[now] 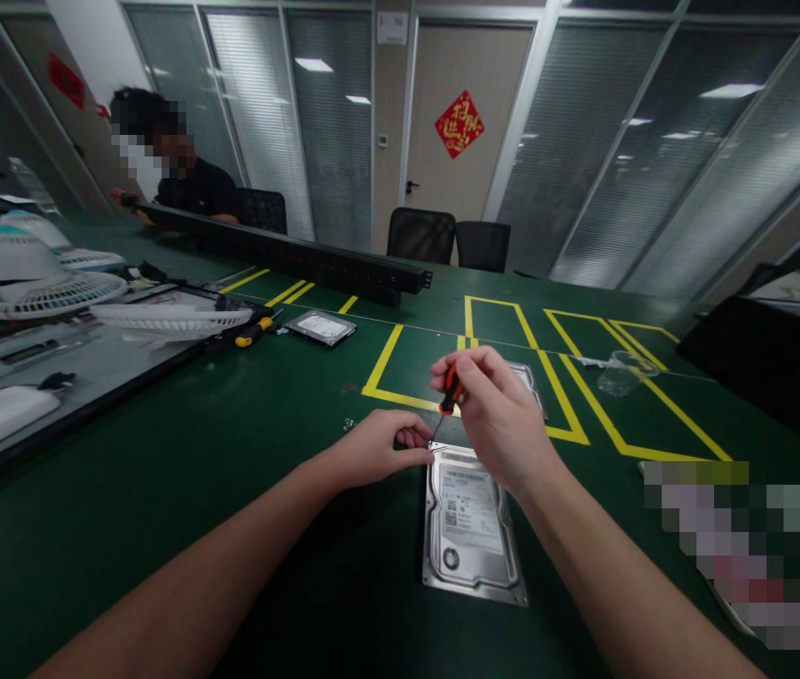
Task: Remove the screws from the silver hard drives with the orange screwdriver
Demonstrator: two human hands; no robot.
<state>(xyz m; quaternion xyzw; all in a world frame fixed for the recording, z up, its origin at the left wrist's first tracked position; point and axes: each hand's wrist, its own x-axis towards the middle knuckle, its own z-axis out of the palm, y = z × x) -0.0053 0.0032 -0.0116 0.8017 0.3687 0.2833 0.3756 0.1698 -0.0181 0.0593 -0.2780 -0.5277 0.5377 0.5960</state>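
A silver hard drive (475, 528) with a white label lies flat on the green table in front of me. My right hand (506, 415) grips a small screwdriver (450, 391) with an orange and black handle. The screwdriver's thin shaft slants down to the drive's far left corner. There, the thumb and forefinger of my left hand (390, 448) are closed around the tip, touching the drive's corner; whatever small thing they pinch is hidden. Several tiny screws (350, 424) lie just left of my left hand. Another hard drive (527, 377) shows partly behind my right hand.
A third hard drive (322, 327) and a yellow-black screwdriver (254, 331) lie farther left. White fan parts (53, 283) rest on a panel at the left. A long black bar (279, 255) spans the back, near a seated person (194, 189). A clear plastic cup (623, 374) is at right.
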